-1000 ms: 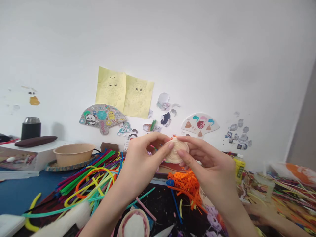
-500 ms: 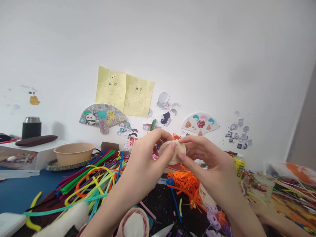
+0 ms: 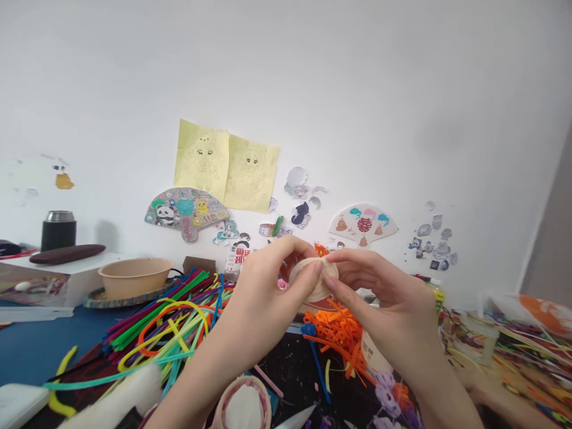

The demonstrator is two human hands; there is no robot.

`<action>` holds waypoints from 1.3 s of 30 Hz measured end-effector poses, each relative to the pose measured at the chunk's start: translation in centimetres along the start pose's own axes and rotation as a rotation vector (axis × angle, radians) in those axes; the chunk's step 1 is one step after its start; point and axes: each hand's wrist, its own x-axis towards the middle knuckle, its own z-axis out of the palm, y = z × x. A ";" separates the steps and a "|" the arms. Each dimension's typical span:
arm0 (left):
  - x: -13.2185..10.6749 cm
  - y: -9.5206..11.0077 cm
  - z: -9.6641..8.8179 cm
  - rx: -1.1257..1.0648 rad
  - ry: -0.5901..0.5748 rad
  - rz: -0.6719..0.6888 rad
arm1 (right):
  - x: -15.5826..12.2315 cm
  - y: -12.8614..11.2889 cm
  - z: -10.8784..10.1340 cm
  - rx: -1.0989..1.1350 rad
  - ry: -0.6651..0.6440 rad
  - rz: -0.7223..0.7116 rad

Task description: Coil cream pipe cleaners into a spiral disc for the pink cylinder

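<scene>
Between my two hands, raised above the table, is a small cream-coloured round piece point(image 3: 318, 287) with ridged lines, like a coil of fuzzy stem. My left hand point(image 3: 277, 286) pinches its left side, thumb across the near face. On the opposite side, the thumb and index finger of my right hand point(image 3: 379, 286) grip the upper right rim. The far face of the piece is hidden. Just below and behind lies a heap of orange fuzzy pipe cleaner pieces point(image 3: 337, 333). Colourful pipe cleaners point(image 3: 170, 322) spread to the left of my left wrist.
A tape roll point(image 3: 245, 405) and scissor blades point(image 3: 295, 418) lie at the near edge. At left stand a tan bowl point(image 3: 134, 277) and a black flask point(image 3: 59, 231). A glass jar point(image 3: 476, 336) is at right. Purple pieces point(image 3: 388, 396) sit under my right forearm.
My right hand has shifted very slightly to the right, covering more of the yellow bottle. Both hands still grip the round piece; the view has barely moved.
</scene>
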 end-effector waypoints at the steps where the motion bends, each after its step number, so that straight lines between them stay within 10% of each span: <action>1: 0.0 0.0 0.0 -0.005 0.002 0.001 | 0.0 0.1 0.0 -0.005 0.007 -0.012; 39: -0.3 0.2 0.2 -0.049 -0.027 0.043 | -0.2 0.1 0.0 -0.071 0.067 -0.141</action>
